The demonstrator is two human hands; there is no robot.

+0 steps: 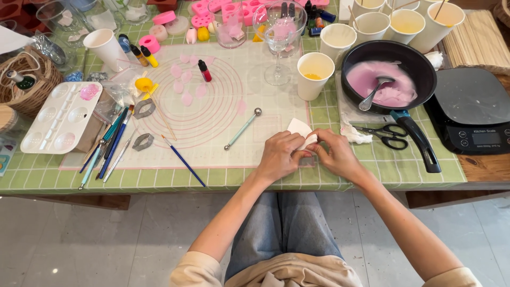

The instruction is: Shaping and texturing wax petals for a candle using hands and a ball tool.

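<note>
The person is sitting at the counter point(159, 178), which is covered with a green checked cloth, with blue denim trousers point(284, 234) showing below its near edge. The left hand point(280, 155) and the right hand point(333, 154) are meeting at the near edge of the counter, and both are pinching a small white folded piece of paper-like sheet point(298, 128) between thumb and fingertips; the sheet is sticking up just above the two hands and is resting over the right corner of the pale silicone work mat with pink concentric rings point(212, 106). Just left of the hands, a mint-handled ball-tipped modelling tool point(243, 128) is lying diagonally on the mat, and a blue-handled paintbrush point(183, 160) is lying nearer the counter edge. To the right of the hands, black-handled scissors point(388, 135) are lying beside a crumpled white tissue point(353, 133). Farther back, a black frying pan point(388, 74) is holding a pink mass with a metal spoon point(374, 93) standing in it, and a black digital kitchen scale point(470, 109) is sitting at the right end. A white paper cup with yellow liquid point(314, 75) is standing between the pan and a clear stemmed glass point(279, 40). Pale pink petal shapes point(186, 87) are lying on the mat near a small red-capped bottle point(204, 70). At the far left, a white plastic paint palette point(61, 117) is resting beside a woven basket point(32, 85).
</note>
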